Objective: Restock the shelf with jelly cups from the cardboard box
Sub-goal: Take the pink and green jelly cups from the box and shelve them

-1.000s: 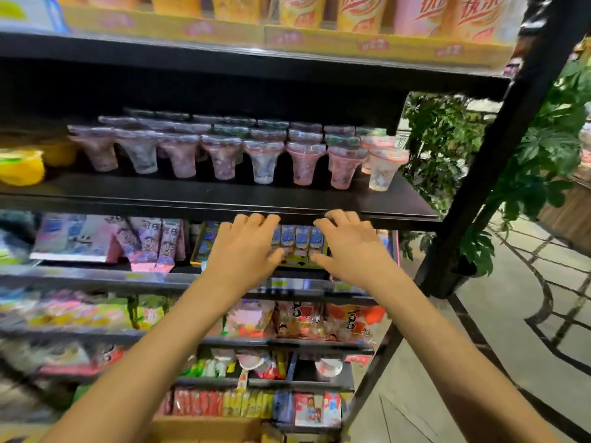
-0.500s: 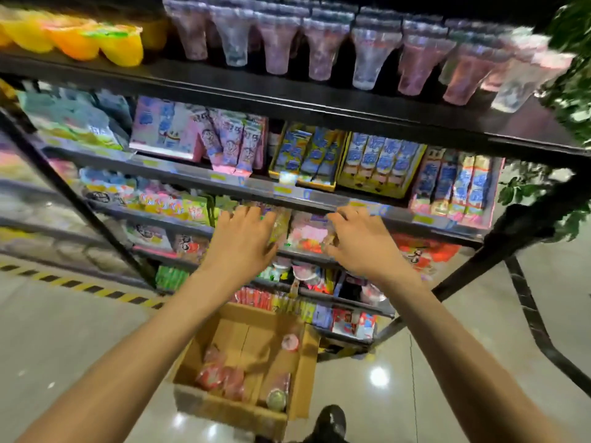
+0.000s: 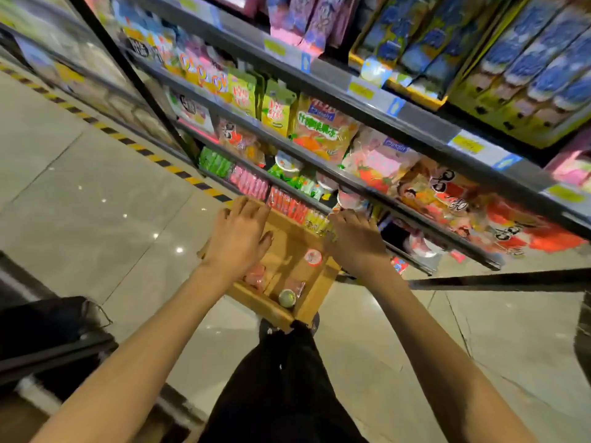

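An open cardboard box (image 3: 319, 290) stands on the floor at the foot of the shelf unit. Several jelly cups lie in it: a pink one (image 3: 256, 276), one with a red-and-white lid (image 3: 312, 256) and one with a pale green lid (image 3: 287, 297). My left hand (image 3: 238, 238) hovers over the box's left half with relaxed fingers and holds nothing. My right hand (image 3: 355, 239) hovers over the box's right edge, fingers loosely bent, also empty. The shelf with the standing jelly cups is out of view above.
Shelves (image 3: 367, 148) packed with snack bags and candy packs run diagonally across the top right. A black upright post (image 3: 128, 71) stands at the left. Yellow-black hazard tape (image 3: 134, 145) crosses the tiled floor. My dark trouser leg (image 3: 281, 378) is below the box.
My view has tilted down from the jelly cup shelf to the floor. Both empty hands have dropped from shelf height to just above the cardboard box.
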